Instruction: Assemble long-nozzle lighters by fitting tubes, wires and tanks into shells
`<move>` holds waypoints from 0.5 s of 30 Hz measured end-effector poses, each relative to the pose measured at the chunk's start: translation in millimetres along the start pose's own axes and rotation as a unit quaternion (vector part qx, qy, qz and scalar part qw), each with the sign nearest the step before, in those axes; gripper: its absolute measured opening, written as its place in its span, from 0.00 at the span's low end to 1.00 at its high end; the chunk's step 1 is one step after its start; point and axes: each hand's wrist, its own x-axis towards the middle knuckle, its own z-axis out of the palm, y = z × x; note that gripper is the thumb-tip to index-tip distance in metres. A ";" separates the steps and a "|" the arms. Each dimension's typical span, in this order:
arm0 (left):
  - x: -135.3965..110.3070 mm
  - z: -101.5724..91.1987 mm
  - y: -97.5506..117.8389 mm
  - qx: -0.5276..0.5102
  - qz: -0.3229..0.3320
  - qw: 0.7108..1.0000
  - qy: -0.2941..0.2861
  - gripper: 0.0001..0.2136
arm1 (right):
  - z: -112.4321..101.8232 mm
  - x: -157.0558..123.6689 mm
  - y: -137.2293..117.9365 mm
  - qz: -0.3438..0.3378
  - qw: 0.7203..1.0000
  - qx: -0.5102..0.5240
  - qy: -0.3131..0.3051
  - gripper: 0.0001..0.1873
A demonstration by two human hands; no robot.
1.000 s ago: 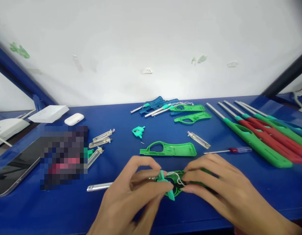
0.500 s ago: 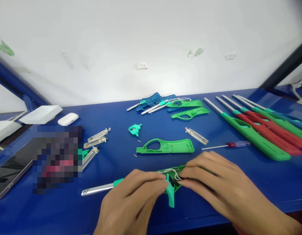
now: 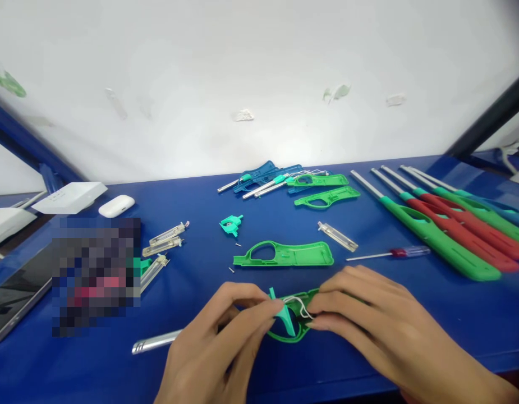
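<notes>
shell half (image 3: 284, 255): green plastic, matt | tube (image 3: 156, 341): shiny metal | table (image 3: 200, 207): smooth blue

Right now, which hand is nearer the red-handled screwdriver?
Right. The right hand sits just nearer the person than the screwdriver; the left hand is farther left, past the green lighter body.

Both hands come in over the near edge of the surface (image 3: 473, 303) and meet just right of its middle. The left hand (image 3: 217, 348) is palm-down with its knuckles raised, thumb and forefinger pinched shut at the fingertips (image 3: 278, 307). The right hand (image 3: 368, 320) reaches in from the lower right corner, wrist low, fingers stretched leftward and closed together, their tips nearly touching the left hand's. Both wrists are bare.
</notes>
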 end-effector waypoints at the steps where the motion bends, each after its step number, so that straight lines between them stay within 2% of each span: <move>1: -0.5 0.0 -0.7 -0.002 0.001 1.000 -0.004 0.20 | 0.3 -0.1 -0.8 0.004 1.000 -0.003 -0.001 0.13; 8: -3.7 -0.7 -3.5 -0.004 0.020 0.999 -0.036 0.17 | 0.8 2.6 -7.1 -0.031 0.998 -0.057 0.013 0.12; 15: 2.1 0.0 6.3 0.003 -0.022 0.999 0.029 0.09 | 0.9 2.8 -9.4 -0.049 0.993 -0.093 0.051 0.13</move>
